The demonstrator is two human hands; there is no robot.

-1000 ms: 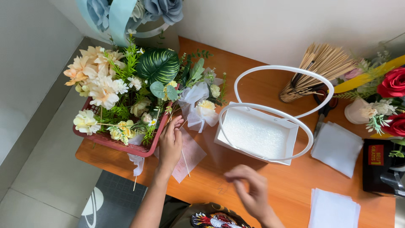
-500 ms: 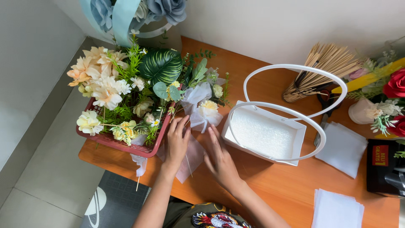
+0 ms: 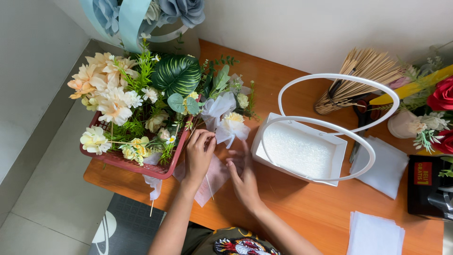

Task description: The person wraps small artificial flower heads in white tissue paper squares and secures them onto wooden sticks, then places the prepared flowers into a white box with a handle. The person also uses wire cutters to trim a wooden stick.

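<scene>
My left hand point(image 3: 198, 153) rests at the near right corner of a red basket point(image 3: 127, 163) filled with cream, peach and yellow artificial flowers and green leaves. Its fingers are curled against the rim, and what they grip is hidden. A thin stick point(image 3: 208, 185) runs out from under that hand. My right hand point(image 3: 243, 177) lies beside it with fingers spread, reaching toward a cream flower wrapped in white netting point(image 3: 231, 127). Both hands are over a pale pink tissue sheet point(image 3: 214, 182) on the orange table point(image 3: 292, 212).
A white handled box point(image 3: 339, 163) with white foam inside stands right of my hands. Behind it are a holder of wooden sticks point(image 3: 363, 71), scissors point(image 3: 362, 115) and red roses point(image 3: 443, 97). White sheets point(image 3: 377, 165) lie at the right, and a blue flower arrangement point(image 3: 137, 16) stands at the back left.
My right hand came up from the table's near edge to beside the left one at the basket. The left hand's fingers went from flat to curled.
</scene>
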